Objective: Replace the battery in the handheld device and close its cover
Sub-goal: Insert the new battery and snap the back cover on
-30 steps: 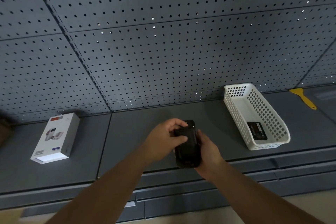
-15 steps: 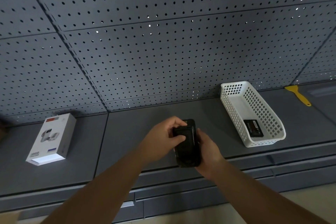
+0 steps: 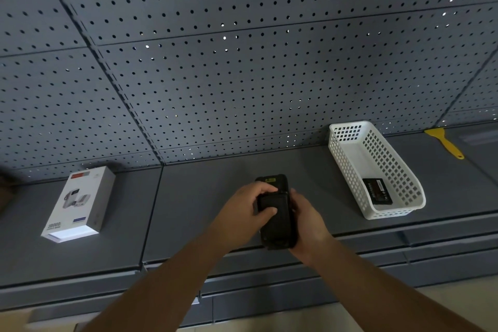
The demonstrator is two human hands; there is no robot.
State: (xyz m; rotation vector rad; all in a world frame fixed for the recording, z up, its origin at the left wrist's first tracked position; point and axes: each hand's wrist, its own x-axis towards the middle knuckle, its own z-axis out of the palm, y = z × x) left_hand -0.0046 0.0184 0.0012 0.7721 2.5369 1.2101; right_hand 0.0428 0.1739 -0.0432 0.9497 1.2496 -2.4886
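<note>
A black handheld device [image 3: 277, 234] is held back side up above the shelf's front edge. My right hand [image 3: 307, 221] cups it from the right and below. My left hand [image 3: 242, 213] grips a dark rectangular piece [image 3: 272, 202] on the device's back, thumb on its lower edge and fingers over its top; whether it is the battery or the cover I cannot tell. A yellow-marked strip shows at the device's top end. A black battery [image 3: 377, 191] lies flat in the white basket [image 3: 350, 170] to the right.
A grey shelf [image 3: 199, 197] runs left to right, with a perforated back panel [image 3: 242, 75] behind it. A white product box [image 3: 80, 205] lies at the left. A yellow scraper [image 3: 446, 143] lies at the far right behind the basket.
My left hand has slid a little down the device's back with the dark piece, so the device's top end shows. The view has shifted slightly to the left.
</note>
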